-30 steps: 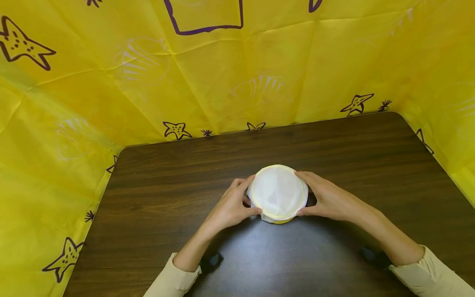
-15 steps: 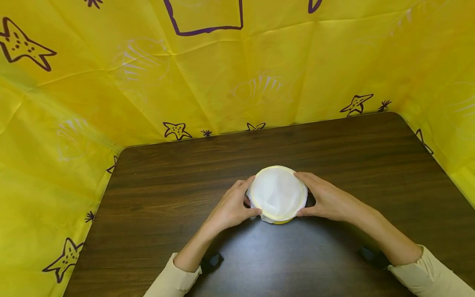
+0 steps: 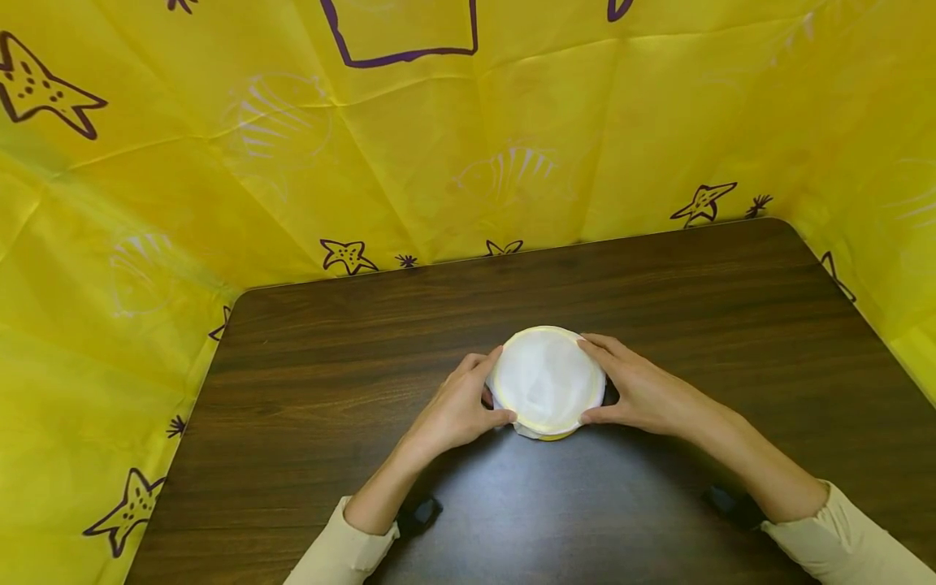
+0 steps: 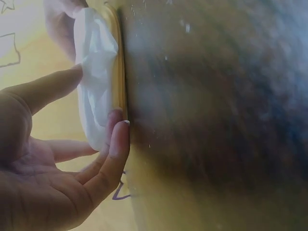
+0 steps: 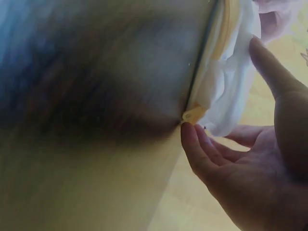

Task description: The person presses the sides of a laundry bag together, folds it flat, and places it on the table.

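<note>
A round embroidery hoop with white cloth (image 3: 548, 380) lies on the dark wooden table. Its pale yellow ring shows through the cloth near the rim. Below the gathered cloth, a yellow outer ring (image 4: 118, 62) sits at the tabletop in the left wrist view. A yellow tab with a hole (image 5: 193, 115) sticks out on the right side. My left hand (image 3: 459, 406) grips the left edge, thumb in front and fingers round the side. My right hand (image 3: 651, 390) holds the right edge likewise, its thumb at the front rim. The far underside is hidden.
The brown wood-grain table (image 3: 351, 366) spreads around the hoop on all sides. Yellow sheeting (image 3: 409, 162) printed with starfish and fish hangs behind the table and at both sides. Dark wrist cameras (image 3: 420, 516) hang under both forearms.
My right hand's fingers have shifted slightly along the rim, with the thumb a little further left. The left hand and the hoop stay almost in place.
</note>
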`<state>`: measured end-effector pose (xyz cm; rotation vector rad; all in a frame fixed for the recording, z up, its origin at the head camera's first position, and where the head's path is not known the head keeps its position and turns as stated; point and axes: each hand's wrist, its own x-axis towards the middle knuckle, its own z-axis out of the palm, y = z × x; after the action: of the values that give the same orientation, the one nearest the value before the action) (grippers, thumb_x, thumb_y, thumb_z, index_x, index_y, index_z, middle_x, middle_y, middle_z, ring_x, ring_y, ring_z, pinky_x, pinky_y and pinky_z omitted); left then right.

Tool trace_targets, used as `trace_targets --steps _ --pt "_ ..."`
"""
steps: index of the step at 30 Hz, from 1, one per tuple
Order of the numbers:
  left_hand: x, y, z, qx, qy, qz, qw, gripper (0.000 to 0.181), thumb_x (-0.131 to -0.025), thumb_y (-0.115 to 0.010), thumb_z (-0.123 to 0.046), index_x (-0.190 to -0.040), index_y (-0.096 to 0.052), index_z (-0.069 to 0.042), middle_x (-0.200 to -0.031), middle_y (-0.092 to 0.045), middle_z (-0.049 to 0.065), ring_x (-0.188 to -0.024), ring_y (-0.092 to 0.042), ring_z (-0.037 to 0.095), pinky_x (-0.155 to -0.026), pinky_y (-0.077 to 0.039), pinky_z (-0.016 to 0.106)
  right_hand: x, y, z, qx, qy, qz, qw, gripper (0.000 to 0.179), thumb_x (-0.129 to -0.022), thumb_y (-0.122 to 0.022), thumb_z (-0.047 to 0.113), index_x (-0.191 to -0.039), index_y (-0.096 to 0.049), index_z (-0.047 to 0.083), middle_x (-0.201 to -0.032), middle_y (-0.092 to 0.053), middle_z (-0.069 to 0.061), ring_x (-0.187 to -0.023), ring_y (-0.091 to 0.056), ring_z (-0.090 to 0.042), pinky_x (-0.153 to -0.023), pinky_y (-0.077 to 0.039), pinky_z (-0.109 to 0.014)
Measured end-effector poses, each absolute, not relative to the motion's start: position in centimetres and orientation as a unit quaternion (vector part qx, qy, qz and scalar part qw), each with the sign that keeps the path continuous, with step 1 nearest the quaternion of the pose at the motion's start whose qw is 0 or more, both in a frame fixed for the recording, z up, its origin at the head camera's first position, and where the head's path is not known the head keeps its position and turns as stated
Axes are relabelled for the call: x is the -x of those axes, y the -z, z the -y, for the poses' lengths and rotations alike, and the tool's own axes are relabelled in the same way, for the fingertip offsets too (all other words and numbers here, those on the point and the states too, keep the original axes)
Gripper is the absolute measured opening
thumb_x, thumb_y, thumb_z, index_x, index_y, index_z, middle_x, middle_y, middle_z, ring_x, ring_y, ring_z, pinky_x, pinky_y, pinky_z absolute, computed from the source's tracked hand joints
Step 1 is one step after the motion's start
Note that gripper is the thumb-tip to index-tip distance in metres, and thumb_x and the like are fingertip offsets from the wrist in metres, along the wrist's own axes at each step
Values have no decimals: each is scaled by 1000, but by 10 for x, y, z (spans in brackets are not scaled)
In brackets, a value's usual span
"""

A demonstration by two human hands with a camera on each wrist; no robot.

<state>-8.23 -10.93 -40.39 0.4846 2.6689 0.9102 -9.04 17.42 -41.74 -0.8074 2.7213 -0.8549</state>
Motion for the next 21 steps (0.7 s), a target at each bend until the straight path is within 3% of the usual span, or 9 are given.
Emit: trace_targets --steps 9,14,18,21 --pt "82 406 106 -163 -278 -937 134 96 -80 -85 -30 -156 -31 -8 -140 -47 15 -84 -59 14 -75 -49 36 90 417 -172 272 274 -918 92 104 -78 -84 44 -153 -30 -5 -156 -29 -22 -136 -40 -40 -106 -40 -55" --pt "78 404 104 -171 -248 -946 118 96 -80 -85 -33 -157 -30 -10 -149 -41 14 -110 -61 31 -91 -50 49 88 416 -172 282 266 -918 84 104 -80 -83 43 -153 -28 -5 -159 -25 -21 -138 -38 -40 -106 -40 -54" --pt "76 404 103 -211 -210 -948 114 90 -85 -80 -32 -157 -30 -12 -161 -25 10 -132 -47 40 -102 -45 53 87 416 -172 297 252 -918 74 102 -82 -80 44 -154 -27 -5 -161 -23 -19 -139 -38 -39 -106 -40 -54" --pt "75 404 102 -243 -186 -944 127 83 -91 -73 -33 -158 -27 -13 -166 -12 9 -139 -37 42 -106 -41 53 86 417 -172 307 237 -919 69 100 -84 -78 45 -154 -27 -4 -162 -22 -18 -138 -39 -40 -105 -42 -53"
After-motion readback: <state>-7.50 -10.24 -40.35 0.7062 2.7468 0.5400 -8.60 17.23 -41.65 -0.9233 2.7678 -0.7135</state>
